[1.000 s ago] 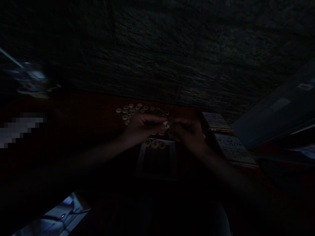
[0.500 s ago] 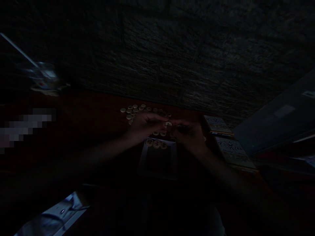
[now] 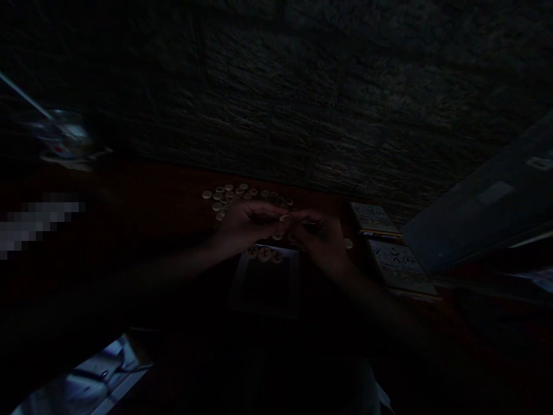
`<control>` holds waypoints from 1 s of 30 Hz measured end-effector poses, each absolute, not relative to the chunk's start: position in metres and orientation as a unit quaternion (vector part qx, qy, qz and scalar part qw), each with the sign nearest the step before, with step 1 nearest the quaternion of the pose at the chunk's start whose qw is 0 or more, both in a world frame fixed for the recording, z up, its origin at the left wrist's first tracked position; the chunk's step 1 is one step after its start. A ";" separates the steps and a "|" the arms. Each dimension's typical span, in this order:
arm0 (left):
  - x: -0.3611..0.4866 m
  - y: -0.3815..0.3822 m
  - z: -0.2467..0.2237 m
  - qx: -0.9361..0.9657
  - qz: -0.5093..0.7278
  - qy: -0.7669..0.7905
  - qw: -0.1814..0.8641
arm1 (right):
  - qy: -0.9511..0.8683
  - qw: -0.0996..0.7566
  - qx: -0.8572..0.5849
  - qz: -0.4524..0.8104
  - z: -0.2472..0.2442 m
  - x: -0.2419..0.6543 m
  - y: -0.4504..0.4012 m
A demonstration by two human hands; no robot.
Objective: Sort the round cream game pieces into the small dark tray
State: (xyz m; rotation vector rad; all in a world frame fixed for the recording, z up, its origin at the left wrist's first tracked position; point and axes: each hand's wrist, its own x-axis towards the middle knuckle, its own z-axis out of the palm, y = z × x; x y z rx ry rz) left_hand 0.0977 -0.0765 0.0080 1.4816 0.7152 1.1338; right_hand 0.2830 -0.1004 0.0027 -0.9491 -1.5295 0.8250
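Dark table (image 3: 164, 181) | hands (image 3: 241, 225) meeting at disc (image 3: 284, 218) | face less visible than earlier

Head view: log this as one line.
left hand: pinching round piece; right hand: beside it, grip unclear; box: three pieces at far edge; loose pieces: beyond left hand

The left arm (image 3: 173, 265) and right arm (image 3: 369, 297) slanted forward and inward, fading into shadow toward the body. The left hand (image 3: 237, 227) had its thumb (image 3: 263, 231) below its forefinger (image 3: 268, 207), tips drawn together. The right hand (image 3: 324, 236) faced it, fingers bent inward; both hands' tips were close, contact too dark to tell.
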 end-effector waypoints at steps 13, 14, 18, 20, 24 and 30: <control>0.097 -0.084 0.010 0.559 0.484 0.320 0.593 | -0.641 0.540 -0.434 0.330 0.005 0.281 -0.106; 0.096 -0.083 0.009 0.555 0.482 0.322 0.597 | -0.640 0.538 -0.436 0.333 0.006 0.281 -0.107; 0.093 -0.081 0.007 0.560 0.473 0.314 0.603 | -0.633 0.532 -0.445 0.343 0.009 0.281 -0.109; 0.092 -0.081 0.006 0.579 0.471 0.310 0.588 | -0.631 0.530 -0.450 0.345 0.010 0.280 -0.110; 0.093 -0.082 0.006 0.630 0.469 0.295 0.544 | -0.619 0.538 -0.454 0.348 0.011 0.278 -0.111; 0.095 -0.085 0.009 0.634 0.472 0.273 0.549 | -0.591 0.549 -0.444 0.390 0.007 0.276 -0.112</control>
